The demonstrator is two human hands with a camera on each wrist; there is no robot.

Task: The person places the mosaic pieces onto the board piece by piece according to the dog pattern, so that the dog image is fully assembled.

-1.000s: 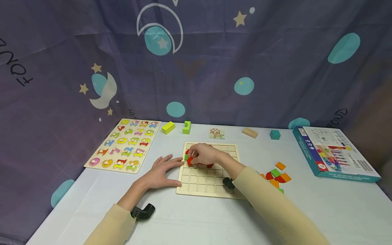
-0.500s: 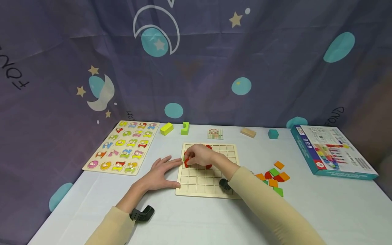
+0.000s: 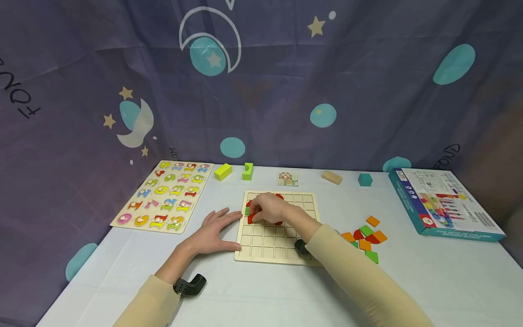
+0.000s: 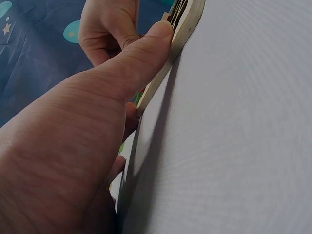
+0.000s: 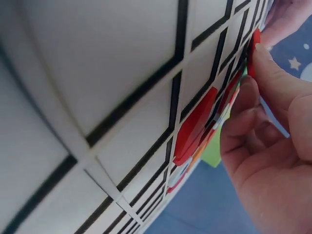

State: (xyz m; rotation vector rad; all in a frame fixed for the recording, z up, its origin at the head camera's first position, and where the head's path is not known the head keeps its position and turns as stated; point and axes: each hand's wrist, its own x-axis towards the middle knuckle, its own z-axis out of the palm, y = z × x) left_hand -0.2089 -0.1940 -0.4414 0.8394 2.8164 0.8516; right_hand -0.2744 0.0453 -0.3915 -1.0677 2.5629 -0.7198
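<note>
A pale wooden grid board (image 3: 265,243) lies flat on the white table. My right hand (image 3: 268,208) is over its upper left part, with thumb and fingers pinching a red tile (image 5: 254,46) at the grid, as the right wrist view shows. Other red tiles (image 5: 196,127) sit in the grid, and a green one (image 3: 247,210) shows at the left edge; the hand hides some of them. My left hand (image 3: 214,233) has its fingers spread against the board's left side. In the left wrist view its thumb (image 4: 146,53) rests on the board's edge.
Loose orange, green and red tiles (image 3: 365,245) lie right of the board. A number puzzle (image 3: 163,195) is at left, a flat box (image 3: 449,204) at right. Along the back are yellow (image 3: 223,171), green (image 3: 247,171), plain wood (image 3: 332,177) and teal blocks (image 3: 365,180), plus a patterned card (image 3: 288,178).
My right hand has shifted slightly left and down with the red tile, which now lies lower against the grid. My left hand has stayed at the board's side.
</note>
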